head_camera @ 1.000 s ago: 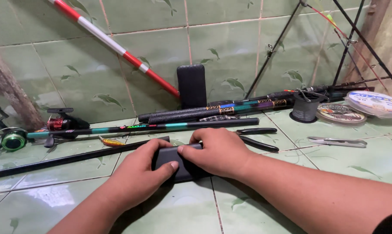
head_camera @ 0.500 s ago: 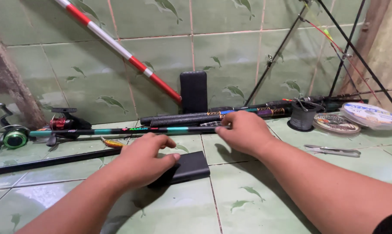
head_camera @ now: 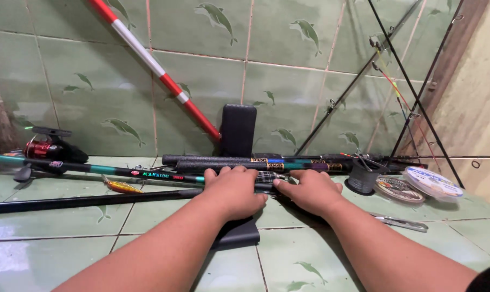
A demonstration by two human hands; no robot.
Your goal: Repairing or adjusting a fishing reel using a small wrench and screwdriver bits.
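My left hand (head_camera: 235,190) and my right hand (head_camera: 311,190) lie side by side on a green tiled counter (head_camera: 93,238), fingers curled over a fishing rod (head_camera: 147,174) that runs left with a green and black handle. Between the two hands a checkered section of the rod (head_camera: 266,177) shows. A flat black case (head_camera: 239,232) lies under my left wrist. Behind the hands lie more rods with dark foam grips (head_camera: 212,160).
A black box (head_camera: 238,130) stands against the tiled wall. A red and white pole (head_camera: 158,70) leans on the wall. A red reel (head_camera: 44,148) sits far left, an orange lure (head_camera: 123,187) near it. Line spools (head_camera: 418,184), a black cup (head_camera: 362,176) and small scissors (head_camera: 402,221) are right.
Both hands left the flat black case and moved forward onto the rod. The view came closer to the wall.
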